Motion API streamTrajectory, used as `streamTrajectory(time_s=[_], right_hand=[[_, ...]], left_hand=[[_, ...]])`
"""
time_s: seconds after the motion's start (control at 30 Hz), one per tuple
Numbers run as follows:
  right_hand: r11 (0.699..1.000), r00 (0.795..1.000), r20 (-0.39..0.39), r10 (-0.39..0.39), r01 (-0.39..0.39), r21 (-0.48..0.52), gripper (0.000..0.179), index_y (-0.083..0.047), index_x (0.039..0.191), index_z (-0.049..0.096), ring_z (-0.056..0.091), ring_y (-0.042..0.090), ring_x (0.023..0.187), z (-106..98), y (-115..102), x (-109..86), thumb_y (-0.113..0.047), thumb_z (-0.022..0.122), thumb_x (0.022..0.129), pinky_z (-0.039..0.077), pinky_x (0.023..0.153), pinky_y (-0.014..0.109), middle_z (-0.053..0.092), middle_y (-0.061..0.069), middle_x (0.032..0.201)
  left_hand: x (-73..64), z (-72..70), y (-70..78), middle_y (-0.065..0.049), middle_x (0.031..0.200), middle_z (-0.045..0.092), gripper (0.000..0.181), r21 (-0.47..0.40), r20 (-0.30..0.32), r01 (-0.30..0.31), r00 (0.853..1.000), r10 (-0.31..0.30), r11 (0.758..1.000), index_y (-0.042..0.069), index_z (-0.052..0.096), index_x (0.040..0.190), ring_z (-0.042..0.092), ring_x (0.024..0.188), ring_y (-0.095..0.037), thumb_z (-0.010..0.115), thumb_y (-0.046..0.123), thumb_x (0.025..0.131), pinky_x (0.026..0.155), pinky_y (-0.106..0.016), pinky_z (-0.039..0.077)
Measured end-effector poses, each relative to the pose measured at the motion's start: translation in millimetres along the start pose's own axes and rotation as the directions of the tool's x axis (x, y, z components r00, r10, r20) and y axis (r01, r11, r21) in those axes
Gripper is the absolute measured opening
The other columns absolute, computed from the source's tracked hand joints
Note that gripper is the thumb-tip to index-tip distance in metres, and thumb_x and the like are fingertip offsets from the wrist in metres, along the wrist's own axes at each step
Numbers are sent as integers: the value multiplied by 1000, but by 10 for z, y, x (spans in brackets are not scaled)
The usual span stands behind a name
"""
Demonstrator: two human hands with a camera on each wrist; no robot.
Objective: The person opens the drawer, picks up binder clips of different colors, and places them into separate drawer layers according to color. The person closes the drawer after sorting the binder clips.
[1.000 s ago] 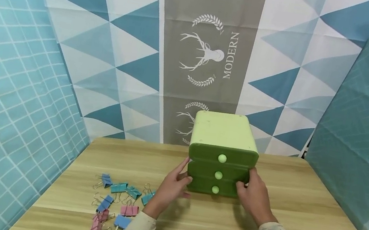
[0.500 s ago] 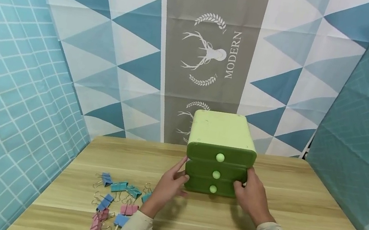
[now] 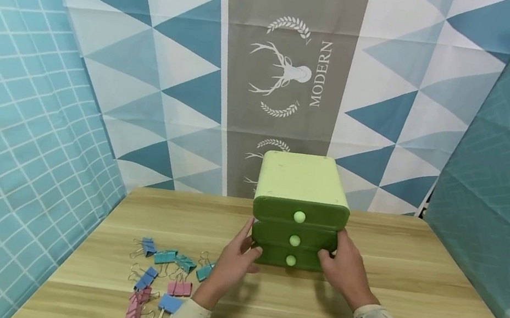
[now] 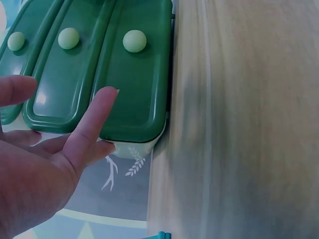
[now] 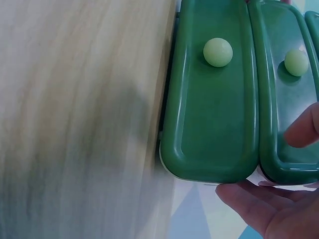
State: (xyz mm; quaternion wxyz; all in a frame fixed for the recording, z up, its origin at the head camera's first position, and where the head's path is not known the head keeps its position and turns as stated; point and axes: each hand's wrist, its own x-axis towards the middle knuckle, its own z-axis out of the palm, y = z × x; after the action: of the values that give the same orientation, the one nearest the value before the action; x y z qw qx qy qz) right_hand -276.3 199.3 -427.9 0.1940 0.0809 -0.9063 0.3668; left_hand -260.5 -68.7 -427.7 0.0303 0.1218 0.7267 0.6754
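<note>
A small three-drawer box, pale green with dark green drawer fronts and round knobs, stands on the wooden table in the head view. My left hand is at its left side; in the left wrist view fairly straight fingers spread around the edge, some by the side and one before the bottom drawer. At the opposite side, my right hand lays extended fingers along the side wall. Its thumb lies in front of the middle drawer. All three drawers look closed.
Several binder clips in blue, teal and pink lie left of my left arm, among them a pink clip and a blue clip. Patterned cloth hangs behind the table, with tiled-print cloth at both sides.
The drawer box has shifted a little to the left across the table, and both hands have stayed at its sides. The binder clips lie where they were.
</note>
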Motion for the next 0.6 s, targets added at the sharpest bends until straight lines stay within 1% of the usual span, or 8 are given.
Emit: streamTrajectory(time_s=[0.17,0.2,0.4,0.43,0.5,0.6], right_hand=[[1000,1000,11,-12,12,9,60,-5,144,39,61,31,103,18,-33,-7,-11,60,88,50,83,50,59,18,122],[1000,1000,14,-12,12,10,60,-5,144,39,61,31,103,25,-38,-8,-11,60,88,50,82,49,59,17,122],[1000,1000,20,3,-4,9,59,-4,144,38,60,30,103,40,-74,-24,-10,60,89,50,83,49,58,17,123],[1000,1000,23,5,-5,7,59,-4,144,38,60,30,103,40,-75,-25,-10,59,90,50,82,49,57,17,123],[1000,1000,30,5,-5,9,59,-4,145,38,60,30,103,33,-72,-26,-11,59,90,50,82,49,57,17,124],[999,998,65,-6,3,45,59,-6,146,37,59,30,107,7,-58,-8,-11,59,91,52,82,48,56,17,127]], left_hand=[[-37,-28,-12,-18,157,36,69,-8,-31,-8,999,7,1000,41,18,158,51,131,-38,52,14,104,80,-46,57],[-61,-26,25,-18,156,36,70,-2,-40,-3,999,3,1000,39,18,159,51,131,-38,52,13,104,80,-45,57],[-70,-43,25,-21,155,37,70,6,-62,4,998,-3,1000,35,19,160,52,129,-40,53,12,103,82,-46,57],[-50,-55,-18,-20,155,37,70,5,-63,2,998,-2,1000,37,20,159,52,129,-40,53,13,103,81,-46,57],[-47,-61,-20,-20,155,38,69,10,-66,2,998,-1,1000,36,21,160,52,129,-40,53,13,103,81,-45,57],[-52,-79,-38,-19,154,40,68,8,-73,-2,997,3,1000,36,23,159,50,131,-38,53,12,103,81,-46,57]])
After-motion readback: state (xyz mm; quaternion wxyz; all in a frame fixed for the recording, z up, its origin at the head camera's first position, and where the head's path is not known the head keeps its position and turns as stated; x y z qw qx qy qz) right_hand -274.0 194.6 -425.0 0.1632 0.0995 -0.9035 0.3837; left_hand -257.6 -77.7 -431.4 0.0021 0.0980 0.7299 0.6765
